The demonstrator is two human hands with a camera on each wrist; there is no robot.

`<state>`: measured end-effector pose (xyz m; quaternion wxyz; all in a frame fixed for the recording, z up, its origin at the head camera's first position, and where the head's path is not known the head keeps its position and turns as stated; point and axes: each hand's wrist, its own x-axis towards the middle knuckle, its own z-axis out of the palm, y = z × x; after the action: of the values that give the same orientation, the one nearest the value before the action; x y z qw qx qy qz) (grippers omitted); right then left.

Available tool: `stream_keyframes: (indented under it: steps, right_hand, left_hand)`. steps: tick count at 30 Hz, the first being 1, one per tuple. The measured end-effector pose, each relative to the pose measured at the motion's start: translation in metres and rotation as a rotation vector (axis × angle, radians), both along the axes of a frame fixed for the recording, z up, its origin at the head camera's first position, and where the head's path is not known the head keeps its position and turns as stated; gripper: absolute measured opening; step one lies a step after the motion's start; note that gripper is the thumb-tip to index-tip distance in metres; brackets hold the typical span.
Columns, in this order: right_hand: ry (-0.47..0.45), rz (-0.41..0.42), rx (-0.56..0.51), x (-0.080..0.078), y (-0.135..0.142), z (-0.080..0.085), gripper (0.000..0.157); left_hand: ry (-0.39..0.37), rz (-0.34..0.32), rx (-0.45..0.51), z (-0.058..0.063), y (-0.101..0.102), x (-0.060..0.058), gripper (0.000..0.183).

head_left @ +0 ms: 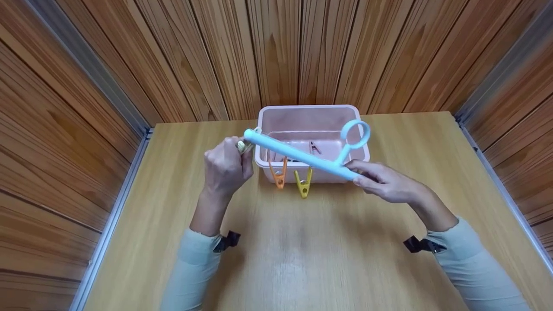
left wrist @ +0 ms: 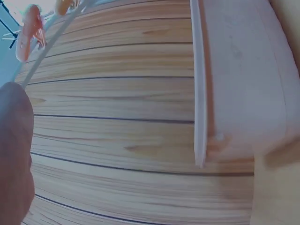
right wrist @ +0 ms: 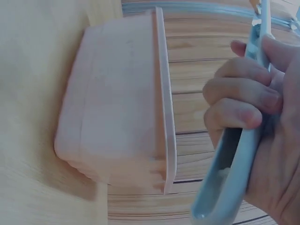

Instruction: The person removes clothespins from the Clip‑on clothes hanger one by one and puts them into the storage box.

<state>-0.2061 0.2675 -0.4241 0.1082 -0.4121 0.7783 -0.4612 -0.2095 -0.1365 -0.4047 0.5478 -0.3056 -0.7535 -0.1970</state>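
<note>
Right hand clamping fingers round blue hanger above pink bin; left hand pinching pale clothespin at opposite end. Orange clothespin, yellow clothespin apparently hanging below. Risk: off-centre grip letting hanger twist, clothespins slipping.

Back wall: we see warm brown planks standing upright, streaked with grain and parted by dark seams.
Left wall: we find the same striped planking, slanting across the head view.
Right wall: matching boards face us here.
Corner posts: grey metal, one on each side where we see the walls meet.
Tabletop: pale, fine-grained wood reaching the back wall.
Side rails: grey strips along its left and right edges.
Light: we notice a soft whitish sheen toward the front.
</note>
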Motion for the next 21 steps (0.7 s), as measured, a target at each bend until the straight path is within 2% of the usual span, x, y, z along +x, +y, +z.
stream_keyframes:
  steps: [3, 5, 8, 16, 21]
  right_hand:
    - [0.069, -0.042, -0.052, 0.002, 0.01, 0.003, 0.032]
    - [0.103, -0.085, -0.07, 0.003, 0.017, 0.005, 0.034]
    - [0.124, -0.124, -0.041, 0.002, 0.021, 0.007, 0.033]
    - [0.096, -0.18, -0.046, 0.001, 0.025, 0.003, 0.031]
    - [0.096, -0.212, -0.04, 0.001, 0.026, 0.003, 0.031]
  left_hand:
    - [-0.087, -0.081, 0.059, 0.003, -0.004, 0.004, 0.034]
    - [-0.159, -0.127, 0.106, 0.004, -0.006, 0.005, 0.027]
    - [-0.259, -0.163, 0.165, 0.004, -0.01, 0.004, 0.015]
    - [-0.438, -0.237, 0.209, 0.001, -0.01, 0.0, 0.013]
    - [-0.537, -0.285, 0.208, -0.007, -0.002, -0.007, 0.014]
